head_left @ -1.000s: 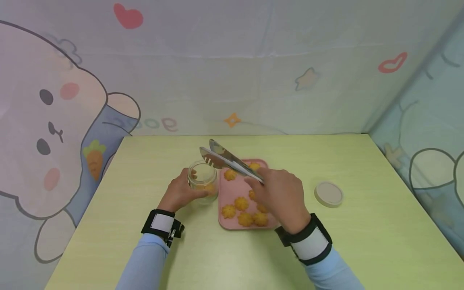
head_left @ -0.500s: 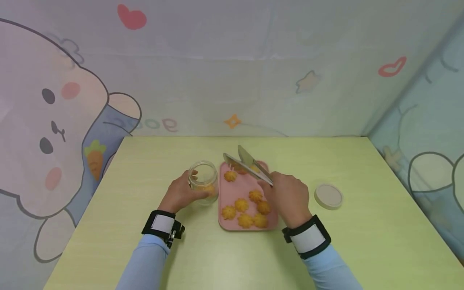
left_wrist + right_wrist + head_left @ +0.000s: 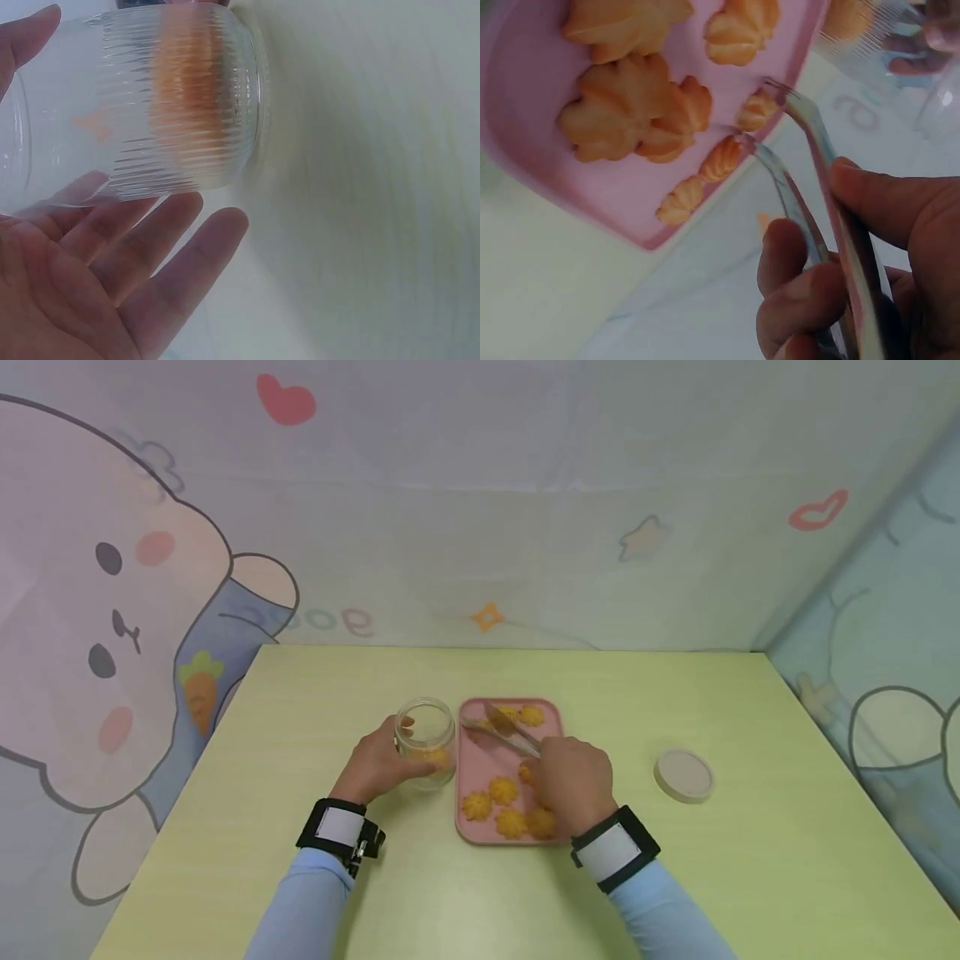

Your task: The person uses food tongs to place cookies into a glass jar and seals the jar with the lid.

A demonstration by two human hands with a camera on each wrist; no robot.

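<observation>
My left hand (image 3: 378,764) holds a clear glass jar (image 3: 124,142) upright beside the tray, thumb on one side and fingers on the other. A baked yellow cookie (image 3: 187,90) shows through the ribbed lower wall, and the jar's mouth is uncovered. My right hand (image 3: 576,783) grips metal tongs (image 3: 821,161) partway along their arms. The tongs' forked tips are spread over the far left part of a pink tray (image 3: 480,768), on either side of a small-looking cookie (image 3: 757,111). More flower-shaped cookies (image 3: 503,790) lie on the tray, some partly behind my right hand.
A round pale lid (image 3: 684,775) lies on the yellow-green table (image 3: 765,868) to the right of the tray. Behind the table's far edge hangs a printed cloth backdrop (image 3: 450,527).
My right hand has brought the tongs from over the jar's mouth rightward to the tray, then lowered the tips among the far cookies. My left hand keeps its hold on the jar.
</observation>
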